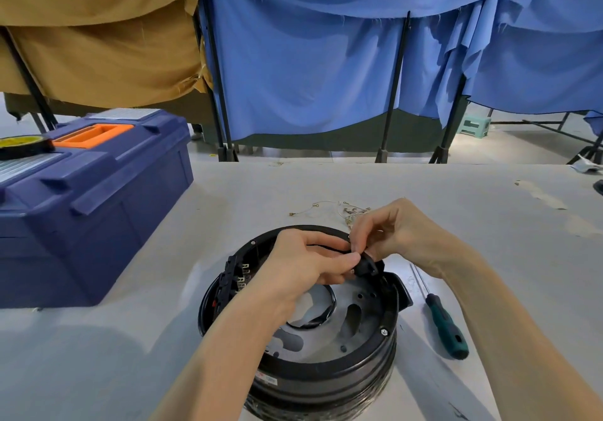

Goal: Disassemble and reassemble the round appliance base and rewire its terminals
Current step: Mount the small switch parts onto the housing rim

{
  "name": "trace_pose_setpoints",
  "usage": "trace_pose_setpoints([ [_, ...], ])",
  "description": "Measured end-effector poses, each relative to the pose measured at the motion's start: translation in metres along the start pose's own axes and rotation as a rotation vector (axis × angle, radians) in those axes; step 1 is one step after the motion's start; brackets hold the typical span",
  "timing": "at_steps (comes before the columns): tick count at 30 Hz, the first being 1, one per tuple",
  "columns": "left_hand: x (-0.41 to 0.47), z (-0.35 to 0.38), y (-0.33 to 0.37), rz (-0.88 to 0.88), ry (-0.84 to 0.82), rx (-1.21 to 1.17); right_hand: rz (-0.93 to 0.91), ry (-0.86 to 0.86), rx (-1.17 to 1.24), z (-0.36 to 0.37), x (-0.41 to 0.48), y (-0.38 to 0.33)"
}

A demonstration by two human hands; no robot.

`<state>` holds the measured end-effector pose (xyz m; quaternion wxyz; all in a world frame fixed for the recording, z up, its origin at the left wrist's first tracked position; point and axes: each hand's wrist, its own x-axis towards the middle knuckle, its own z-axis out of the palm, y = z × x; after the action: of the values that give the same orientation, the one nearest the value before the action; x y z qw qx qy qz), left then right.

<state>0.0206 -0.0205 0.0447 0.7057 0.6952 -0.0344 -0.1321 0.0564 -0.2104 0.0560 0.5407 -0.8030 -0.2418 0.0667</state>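
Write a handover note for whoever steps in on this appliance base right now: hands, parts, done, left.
Hands: left hand and right hand both pinch the small black connector at the right rim of the round base.
The base sits open on the table, metal plate exposed.
Beyond it lie loose terminal wires; screwdriver to its right.
Done: base opened. Left, likely: seat connector, rewire, close.

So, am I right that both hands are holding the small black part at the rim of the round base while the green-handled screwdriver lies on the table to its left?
Nearly: the head view shows the green-handled screwdriver lying on the table to the right of the round base, not its left. The left hand and right hand both hold the small black part at the rim.
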Motion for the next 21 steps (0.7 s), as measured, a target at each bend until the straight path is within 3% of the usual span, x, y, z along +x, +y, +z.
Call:
trace_pose_setpoints([
  [7, 0.005, 0.011, 0.003, -0.186, -0.133, -0.205, 0.004, 0.007, -0.040, -0.010, -0.003, 0.005],
  [21, 0.017, 0.028, -0.006, -0.236, -0.037, -0.134, 0.102, -0.008, -0.037, -0.031, -0.011, 0.021],
])
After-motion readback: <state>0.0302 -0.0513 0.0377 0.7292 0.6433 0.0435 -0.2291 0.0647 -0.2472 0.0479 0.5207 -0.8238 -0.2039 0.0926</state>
